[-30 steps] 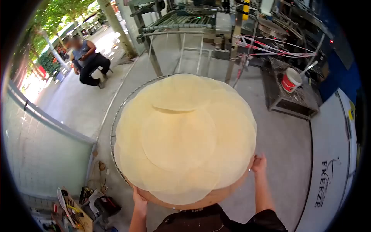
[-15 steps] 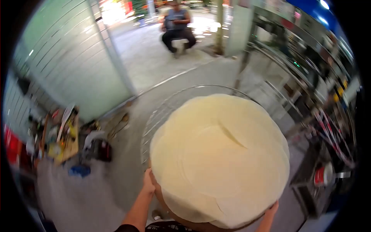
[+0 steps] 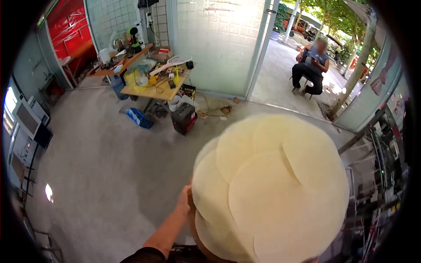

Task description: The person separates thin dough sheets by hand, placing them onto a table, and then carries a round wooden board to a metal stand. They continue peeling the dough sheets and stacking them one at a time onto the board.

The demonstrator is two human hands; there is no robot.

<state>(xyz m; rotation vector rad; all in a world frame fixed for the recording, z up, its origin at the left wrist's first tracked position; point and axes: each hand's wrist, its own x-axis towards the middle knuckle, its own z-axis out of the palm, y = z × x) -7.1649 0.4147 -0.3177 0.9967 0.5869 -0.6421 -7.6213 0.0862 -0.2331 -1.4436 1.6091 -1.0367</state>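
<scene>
A big round tray (image 3: pixel 192 228) is covered with several overlapping pale yellow thin round sheets (image 3: pixel 272 188). It fills the lower right of the head view, held up in front of me. My left hand (image 3: pixel 185 196) grips the tray's left rim, the forearm reaching up from the bottom edge. My right hand is hidden behind the tray and sheets at the lower right.
A cluttered wooden table (image 3: pixel 151 90) stands by the tiled wall at the back, with a black box (image 3: pixel 183 117) and a blue item (image 3: pixel 139 117) on the concrete floor before it. A person (image 3: pixel 310 65) sits on a chair outside the doorway. Metal racks (image 3: pixel 377 166) stand at right.
I have turned left with the tray: the table and wall now lie ahead, the seated person has shifted to the upper right. My right hand has gone out of sight.
</scene>
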